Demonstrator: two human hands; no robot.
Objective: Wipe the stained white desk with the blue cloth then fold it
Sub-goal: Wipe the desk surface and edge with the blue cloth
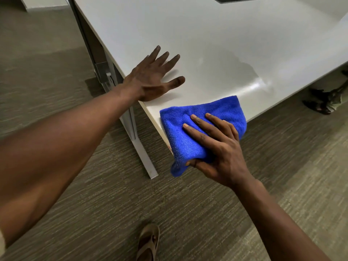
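my right hand (216,146) presses the blue cloth (199,129) on the white desk's (207,44) near corner, thumb pinching its overhanging edge. my left hand (150,78) lies flat, fingers spread, bracing. it's half off the corner; a hard swipe could drag it onto the floor.

Desk (207,44) stands ahead, its near corner toward the person. Cloth (195,132) lies over that corner, part on the top, part hanging off the edge. Right hand (216,149) on the cloth, fingers across its top, thumb under the hanging part. Left hand (150,80) flat on desk top at left edge, left of & beyond the cloth, apart from it. Desk leg (131,129) below the left edge. Sandalled foot (147,242) on floor (94,204), nearer than the corner.
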